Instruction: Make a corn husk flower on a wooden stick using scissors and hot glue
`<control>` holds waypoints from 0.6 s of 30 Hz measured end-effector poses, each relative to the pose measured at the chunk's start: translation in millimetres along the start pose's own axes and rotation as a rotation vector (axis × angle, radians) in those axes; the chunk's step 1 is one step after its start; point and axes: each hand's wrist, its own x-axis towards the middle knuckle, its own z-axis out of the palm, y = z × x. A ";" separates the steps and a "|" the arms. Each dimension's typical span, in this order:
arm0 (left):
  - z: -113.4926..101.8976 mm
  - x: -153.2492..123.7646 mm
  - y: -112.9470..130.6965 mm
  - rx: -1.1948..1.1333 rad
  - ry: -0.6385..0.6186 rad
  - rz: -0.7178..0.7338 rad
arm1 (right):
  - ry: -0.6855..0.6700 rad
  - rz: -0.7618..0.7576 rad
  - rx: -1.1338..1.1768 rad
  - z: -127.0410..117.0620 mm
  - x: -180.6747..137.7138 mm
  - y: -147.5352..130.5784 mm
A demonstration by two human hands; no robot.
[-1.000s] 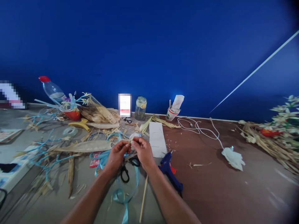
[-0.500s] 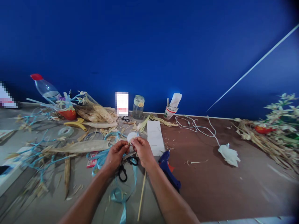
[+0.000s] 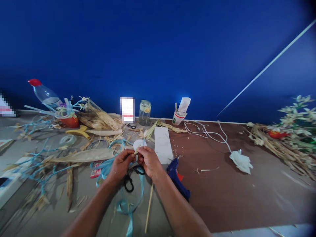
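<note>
My left hand (image 3: 123, 163) and my right hand (image 3: 148, 160) meet fingertip to fingertip over the table. Both are closed in a pinch on a small pale piece (image 3: 135, 152), perhaps dried husk; the fingers hide most of it. Black-handled scissors (image 3: 128, 183) lie just below my hands, their blades covered. A white round disc (image 3: 139, 144) sits behind the fingertips. Light blue ribbon (image 3: 124, 206) curls under and in front of my left hand. A thin stick (image 3: 149, 209) lies beneath my right forearm. To the right rests a blue glue gun (image 3: 178, 180).
Dried husks (image 3: 98, 117), a red cup (image 3: 69, 121) and a tilted bottle (image 3: 46, 95) crowd the left. At the back stand a glass jar (image 3: 144, 113) and a paper cup (image 3: 178, 118). White paper (image 3: 163, 143), a white cable (image 3: 209, 134) and a bunch of flowers (image 3: 293, 121) lie rightward.
Both hands stay together, with the fingers shifting slightly around the small piece. More of the white disc shows behind them. The whole view has moved slightly.
</note>
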 end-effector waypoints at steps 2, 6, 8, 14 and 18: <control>0.0 -0.4 1.0 0.004 -0.007 -0.001 | 0.006 -0.001 -0.009 0.0 0.8 1.4; 0.0 -1.0 -0.1 -0.007 -0.013 -0.001 | 0.034 -0.002 -0.023 -0.1 3.0 4.1; 0.4 -1.4 -0.2 -0.026 -0.008 -0.015 | 0.025 0.013 0.006 -0.1 3.7 4.6; 3.3 -1.8 5.2 -0.113 -0.029 -0.062 | -0.032 0.047 0.101 1.7 1.9 1.9; 3.1 -1.3 5.6 -0.121 -0.023 -0.065 | -0.052 0.017 0.077 3.5 -0.3 -0.4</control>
